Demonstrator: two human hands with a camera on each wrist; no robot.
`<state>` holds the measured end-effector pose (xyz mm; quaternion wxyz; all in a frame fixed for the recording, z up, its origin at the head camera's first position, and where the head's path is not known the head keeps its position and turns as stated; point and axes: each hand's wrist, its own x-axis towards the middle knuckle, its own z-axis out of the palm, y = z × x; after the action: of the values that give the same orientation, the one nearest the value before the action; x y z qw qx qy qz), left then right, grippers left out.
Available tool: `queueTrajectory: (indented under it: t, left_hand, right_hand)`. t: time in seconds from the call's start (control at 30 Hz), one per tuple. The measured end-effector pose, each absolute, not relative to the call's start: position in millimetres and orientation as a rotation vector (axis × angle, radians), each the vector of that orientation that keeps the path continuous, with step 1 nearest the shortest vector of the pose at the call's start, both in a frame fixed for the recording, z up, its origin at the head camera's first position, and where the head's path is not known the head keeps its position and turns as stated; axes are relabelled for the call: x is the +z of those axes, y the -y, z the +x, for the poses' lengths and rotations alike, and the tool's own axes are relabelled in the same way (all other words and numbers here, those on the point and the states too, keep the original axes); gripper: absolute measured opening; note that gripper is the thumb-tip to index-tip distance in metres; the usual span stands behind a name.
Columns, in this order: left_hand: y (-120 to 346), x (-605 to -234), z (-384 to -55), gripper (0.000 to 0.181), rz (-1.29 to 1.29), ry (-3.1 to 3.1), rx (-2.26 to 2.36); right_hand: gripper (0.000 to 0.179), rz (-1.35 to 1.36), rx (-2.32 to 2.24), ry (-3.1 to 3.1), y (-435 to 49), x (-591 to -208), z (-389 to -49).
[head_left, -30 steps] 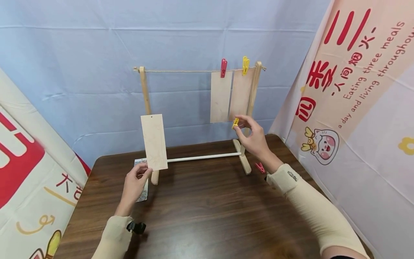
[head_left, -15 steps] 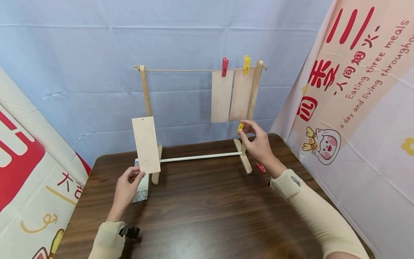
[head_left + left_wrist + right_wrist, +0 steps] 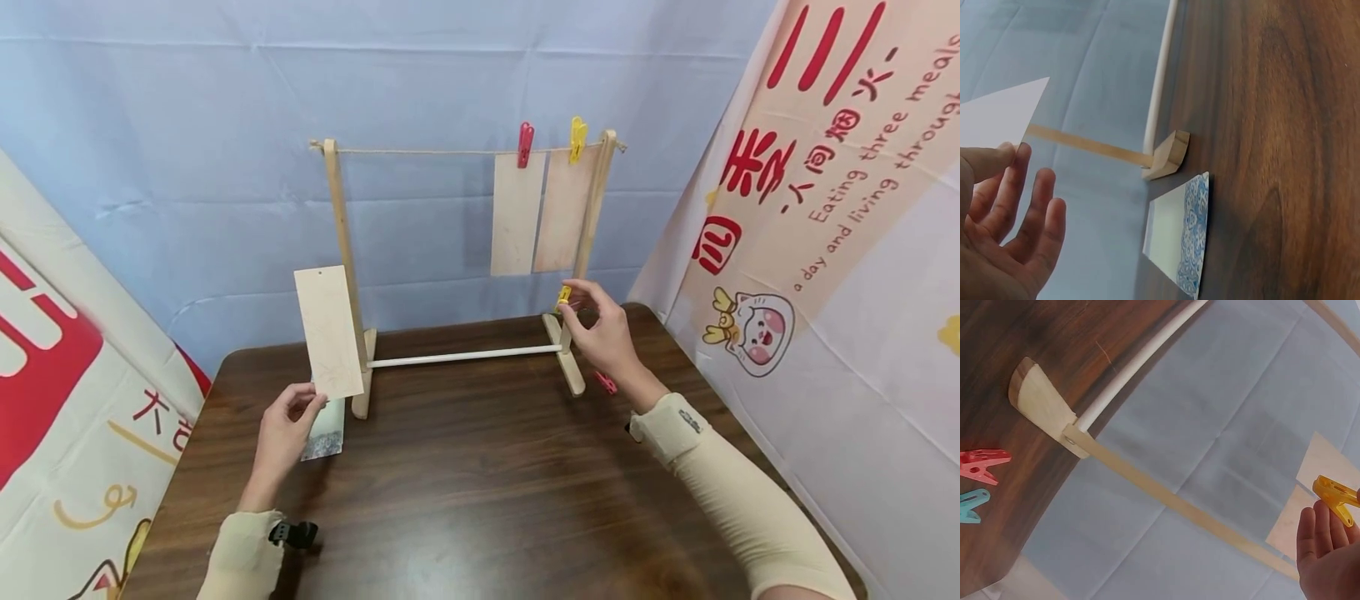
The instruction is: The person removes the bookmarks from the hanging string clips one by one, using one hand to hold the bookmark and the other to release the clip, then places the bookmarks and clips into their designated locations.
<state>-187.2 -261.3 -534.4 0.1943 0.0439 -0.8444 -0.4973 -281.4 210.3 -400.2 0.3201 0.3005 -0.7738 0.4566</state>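
My left hand (image 3: 287, 425) pinches the bottom edge of a pale bookmark-like card (image 3: 328, 333) with a small hole at its top; the card stands nearly upright, leaning slightly left. Below it a patterned card (image 3: 324, 442) lies on the table, partly hidden. My right hand (image 3: 600, 325) pinches a yellow clothespin (image 3: 564, 297) near the rack's right post. Two pale cards hang from the rope (image 3: 420, 152), one under a red clothespin (image 3: 525, 145), the other under a yellow clothespin (image 3: 577, 140).
The wooden rack (image 3: 341, 217) stands at the table's back, with a white bar (image 3: 465, 357) between its feet. On the right lie a red clothespin (image 3: 984, 464) and a turquoise clothespin (image 3: 971, 506). A blue cloth (image 3: 420, 92) hangs behind.
My left hand has moved left with the pale card, away from the middle. My right hand has shifted slightly right and down, still pinching the yellow clothespin. The view has tilted slightly.
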Motion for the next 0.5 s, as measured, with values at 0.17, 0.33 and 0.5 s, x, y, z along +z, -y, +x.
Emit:
queueTrajectory:
  t: [0.17, 0.33, 0.5]
  left_hand:
    - [265, -536, -185, 0.023, 0.119, 2.367, -1.373]
    - [270, -538, -181, 0.024, 0.152, 2.388, -1.337]
    - [276, -542, -176, 0.025, 0.197, 2.402, -1.331]
  right_hand:
    - [0.04, 0.774, 1.2, 2.039, -215, -404, -283]
    - [0.04, 0.75, 1.19, 2.06, -221, -413, -288]
    - [0.04, 0.714, 1.186, 2.095, -234, -434, -302]
